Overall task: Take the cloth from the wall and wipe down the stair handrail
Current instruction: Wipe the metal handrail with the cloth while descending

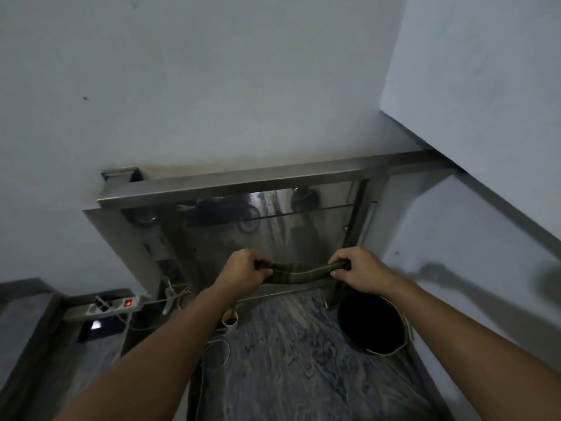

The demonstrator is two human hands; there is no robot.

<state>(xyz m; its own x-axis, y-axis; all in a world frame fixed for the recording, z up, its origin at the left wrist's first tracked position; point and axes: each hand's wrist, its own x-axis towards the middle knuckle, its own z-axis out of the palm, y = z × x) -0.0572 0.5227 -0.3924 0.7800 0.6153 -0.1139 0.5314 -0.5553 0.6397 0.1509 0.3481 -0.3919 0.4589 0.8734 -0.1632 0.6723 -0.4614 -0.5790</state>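
Already off the wall, the dark green, rolled-up cloth (299, 272) spans between both hands in front of the brushed steel handrail (243, 180), well below its top bar. Wiping looks still to do. The left hand (243, 270) and right hand (358, 268) each have fingers curled tight round one end, sagging it slightly above the marbled floor (303, 360).

Both arms outstretched; left hand (243, 270), right hand (359, 268) fisted, knuckles up.
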